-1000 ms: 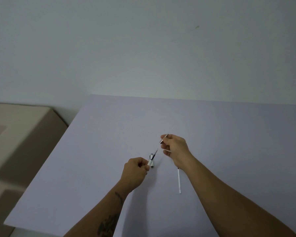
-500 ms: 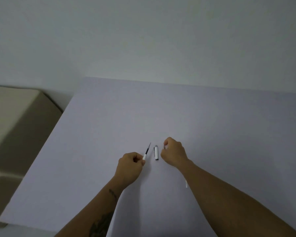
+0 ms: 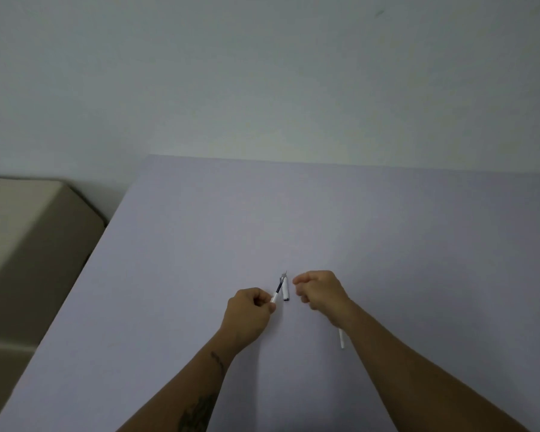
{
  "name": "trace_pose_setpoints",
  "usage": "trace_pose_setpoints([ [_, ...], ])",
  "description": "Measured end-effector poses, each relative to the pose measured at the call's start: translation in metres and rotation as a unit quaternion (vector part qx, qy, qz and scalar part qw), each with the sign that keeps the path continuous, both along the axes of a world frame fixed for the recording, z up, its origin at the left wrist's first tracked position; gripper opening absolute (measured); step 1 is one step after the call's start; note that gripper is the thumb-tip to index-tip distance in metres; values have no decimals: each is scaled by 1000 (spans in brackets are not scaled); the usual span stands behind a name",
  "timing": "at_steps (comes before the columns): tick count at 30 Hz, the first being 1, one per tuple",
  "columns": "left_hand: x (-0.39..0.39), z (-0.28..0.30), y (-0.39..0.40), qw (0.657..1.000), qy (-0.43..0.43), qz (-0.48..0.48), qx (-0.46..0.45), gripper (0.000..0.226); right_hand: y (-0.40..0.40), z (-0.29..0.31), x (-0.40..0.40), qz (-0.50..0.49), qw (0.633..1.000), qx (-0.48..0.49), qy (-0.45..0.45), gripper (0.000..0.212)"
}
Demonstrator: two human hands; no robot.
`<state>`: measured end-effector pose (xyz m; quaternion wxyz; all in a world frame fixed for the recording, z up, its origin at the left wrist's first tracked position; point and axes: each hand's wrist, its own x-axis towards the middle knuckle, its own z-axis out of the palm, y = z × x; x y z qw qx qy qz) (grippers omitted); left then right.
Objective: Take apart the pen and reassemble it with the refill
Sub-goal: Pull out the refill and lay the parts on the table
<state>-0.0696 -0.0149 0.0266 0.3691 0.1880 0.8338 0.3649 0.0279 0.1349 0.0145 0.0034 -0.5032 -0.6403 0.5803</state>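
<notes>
While the left hand [image 3: 250, 310] pinches the refill [image 3: 277, 291], right hand [image 3: 320, 291] curled, contents unclear; cap [image 3: 286, 291] and tube [image 3: 342, 338] loose on counter [image 3: 200, 244], liable to roll.

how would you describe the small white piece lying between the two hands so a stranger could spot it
Start at the pale table and find the left hand and right hand. In the gap between them lies a short white pen piece. Unlike the thin dark-tipped refill pinched in the left hand, it is stubbier and nobody holds it.
</notes>
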Motion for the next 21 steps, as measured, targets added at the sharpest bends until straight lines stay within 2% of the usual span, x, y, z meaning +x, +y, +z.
trace_pose_setpoints([
  [2, 7, 2, 7, 1000, 7, -15, 6, 9, -7, 7, 7, -16, 996, -84, 29, 16],
  [4, 15, 3, 15, 999, 14, -32, 13, 7, -11, 11, 13, -30, 992, -112, 48, 12],
  [9, 35, 6, 27, 998, 23, -51, 20, 5, -1, 16, 30, -90, 989, -95, 74, 12],
  [14, 45, 9, 27, 999, 12, -41, 11, 8, 39, 27, 45, -194, 976, -20, 94, 19],
  [16, 47, 9, 26, 999, 13, -32, 8, 11, 53, 24, 55, -163, 985, 30, 54, 18],
  [18, 49, 9, 26, 1000, 12, -26, 7, 11, 59, 16, 65, -65, 993, 93, -44, 17],
  [21, 52, 8, 27, 999, 13, -29, 1, 11, 56, -2, 75, 53, 974, 142, -168, 13],
])
